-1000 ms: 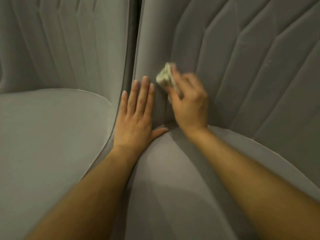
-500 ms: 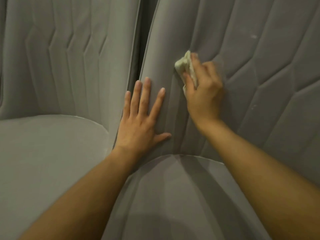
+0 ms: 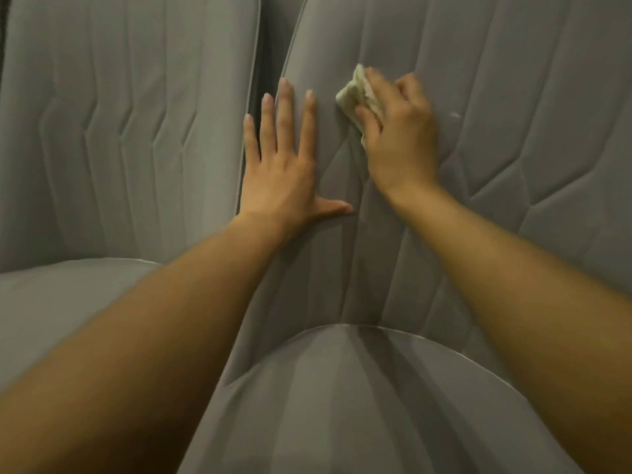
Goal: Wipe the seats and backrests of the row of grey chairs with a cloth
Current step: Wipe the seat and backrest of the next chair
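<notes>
Since a second ago our right hand (image 3: 398, 131) has carried the cloth (image 3: 357, 94) up the backrest (image 3: 513, 97), from just above the seat (image 3: 359, 405) to well up the padded panel, and our left hand (image 3: 278, 172) has climbed alongside it. We judge that the lower part of this backrest near its left edge has been covered and the stroke is working upward; the panels further right, where a small pale speck (image 3: 455, 115) shows, look not yet reached.

Our right hand is curled closed around the bunched pale cloth, thumb under and fingers over, pressing it flat to the fabric. Our left hand is spread wide open, holding nothing, palm and fingers laid against the backrest's left edge just beside the dark gap (image 3: 265, 46) to the next chair (image 3: 119, 131), apparently bracing.
</notes>
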### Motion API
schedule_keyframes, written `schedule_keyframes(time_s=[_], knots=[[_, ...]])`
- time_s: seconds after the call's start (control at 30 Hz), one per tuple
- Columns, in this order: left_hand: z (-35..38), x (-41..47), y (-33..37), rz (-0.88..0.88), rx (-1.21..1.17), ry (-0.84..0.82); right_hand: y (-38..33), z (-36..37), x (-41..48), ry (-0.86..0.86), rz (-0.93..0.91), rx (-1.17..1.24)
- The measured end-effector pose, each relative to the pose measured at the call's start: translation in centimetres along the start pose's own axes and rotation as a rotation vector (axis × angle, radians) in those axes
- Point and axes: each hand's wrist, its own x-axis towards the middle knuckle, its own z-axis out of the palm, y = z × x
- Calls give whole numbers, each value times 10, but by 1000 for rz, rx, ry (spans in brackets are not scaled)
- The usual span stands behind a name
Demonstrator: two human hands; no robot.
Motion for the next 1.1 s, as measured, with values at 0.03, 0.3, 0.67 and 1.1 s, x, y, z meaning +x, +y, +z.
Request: schedule_keyframes(time_s=[0.03, 0.3, 0.67, 1.1], knots=[[1, 3, 0, 23, 0, 12, 1, 5, -5, -20, 3, -26], [2, -2, 3, 36, 99, -8, 10, 8, -66, -149, -33, 90], [-19, 67, 14, 24, 30, 31, -1, -5, 75, 63, 42, -111], [-13, 59, 10, 121, 78, 89, -3, -9, 92, 158, -14, -45]])
